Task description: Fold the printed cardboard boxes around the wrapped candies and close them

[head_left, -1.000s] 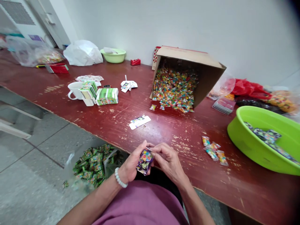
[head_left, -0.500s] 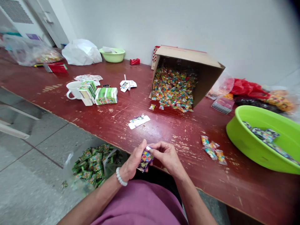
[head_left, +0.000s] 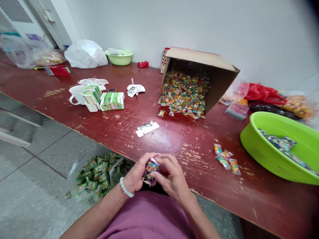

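Small box point(head_left: 149, 170): purple printed carton with bright cartoon art, held over the near edge of the table point(head_left: 104, 114), in front of the person's lap. Landmark for all entries below.

Left hand point(head_left: 136, 174): closed around the small box from its left side, thumb up along the top; a white bead bracelet point(head_left: 124, 188) sits on the wrist behind it.

Right hand point(head_left: 171, 174): closed on the small box from its right, fingers curled over the top edge. Whether a flap is open under those fingers cannot be told; they cover it.

Flat printed card point(head_left: 147, 128): on the table beyond the small box, lying alone.

Loose wrapped candies point(head_left: 226, 160): a little cluster on the table to the right of the small box, well apart from it.

Green basin point(head_left: 251, 146): further right again, holding dark printed packs.

Cardboard carton point(head_left: 214, 71): tipped on its side far beyond the small box, mouth toward the person, wrapped candies point(head_left: 184, 94) spilling out of it.

Green-and-white boxes point(head_left: 112, 101): stacked beyond and left of the small box, beside a white mug point(head_left: 76, 94).

Clear bag of green packs point(head_left: 98, 174): on the floor just left of the small box, below the table edge.
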Demonstrator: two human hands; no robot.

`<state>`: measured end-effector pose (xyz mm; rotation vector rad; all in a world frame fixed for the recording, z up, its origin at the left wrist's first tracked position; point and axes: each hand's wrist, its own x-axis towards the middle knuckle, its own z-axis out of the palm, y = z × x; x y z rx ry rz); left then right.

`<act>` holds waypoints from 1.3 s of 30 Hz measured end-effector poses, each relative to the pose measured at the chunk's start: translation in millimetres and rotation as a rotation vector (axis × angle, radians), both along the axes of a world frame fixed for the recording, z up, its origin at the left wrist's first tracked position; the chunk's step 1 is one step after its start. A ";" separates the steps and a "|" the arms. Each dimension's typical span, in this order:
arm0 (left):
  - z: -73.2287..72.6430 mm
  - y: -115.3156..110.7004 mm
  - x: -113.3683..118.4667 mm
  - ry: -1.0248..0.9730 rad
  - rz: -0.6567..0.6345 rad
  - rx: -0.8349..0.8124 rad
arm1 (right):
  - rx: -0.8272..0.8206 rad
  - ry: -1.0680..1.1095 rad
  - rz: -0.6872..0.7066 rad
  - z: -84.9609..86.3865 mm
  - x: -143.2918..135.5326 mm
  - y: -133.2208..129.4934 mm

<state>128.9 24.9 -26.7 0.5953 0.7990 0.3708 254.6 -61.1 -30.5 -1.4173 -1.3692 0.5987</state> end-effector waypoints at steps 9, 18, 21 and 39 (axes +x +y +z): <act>-1.8 -4.1 1.4 0.036 0.009 0.220 | -0.187 0.525 -0.050 -2.3 -1.7 6.2; 3.2 -7.4 -1.5 0.082 -0.028 0.511 | -0.122 0.028 0.043 7.6 15.1 4.1; 3.6 -7.2 0.1 0.065 -0.018 0.519 | -0.167 0.099 0.029 4.9 13.5 6.3; -6.1 -11.9 4.7 0.022 -0.051 0.206 | -0.177 0.341 -0.055 11.2 8.4 9.7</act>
